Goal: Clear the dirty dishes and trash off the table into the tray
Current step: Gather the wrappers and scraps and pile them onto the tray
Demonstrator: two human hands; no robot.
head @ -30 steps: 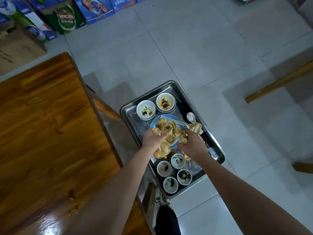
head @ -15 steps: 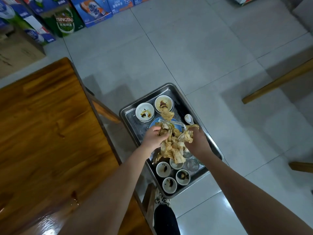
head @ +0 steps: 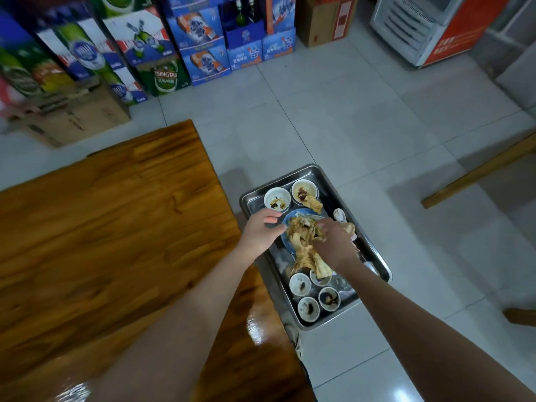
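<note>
A steel tray (head: 317, 173) sits low beside the wooden table (head: 116, 227). It holds two dirty white bowls (head: 277, 197), a blue plate (head: 290, 221), a white spoon (head: 339, 214) and several small stained cups (head: 300, 284). A wad of soiled crumpled tissues (head: 303, 245) lies across the plate. My right hand (head: 336, 246) is on top of the wad with its fingers curled into it. Just clear of the tissues, my left hand (head: 261, 233) hovers over the tray's left edge, fingers loosely curled and holding nothing.
Stacked beer cartons (head: 165, 76) and cardboard boxes (head: 72, 117) line the far wall. A white and red cooler (head: 420, 27) stands at the back right. Wooden bench parts (head: 475, 172) cross the tiled floor on the right. The table's near corner (head: 258, 323) shines wet.
The tissue wad has come down onto the blue plate. My left hand has let go of it and drawn left. The view has tilted up toward the wall.
</note>
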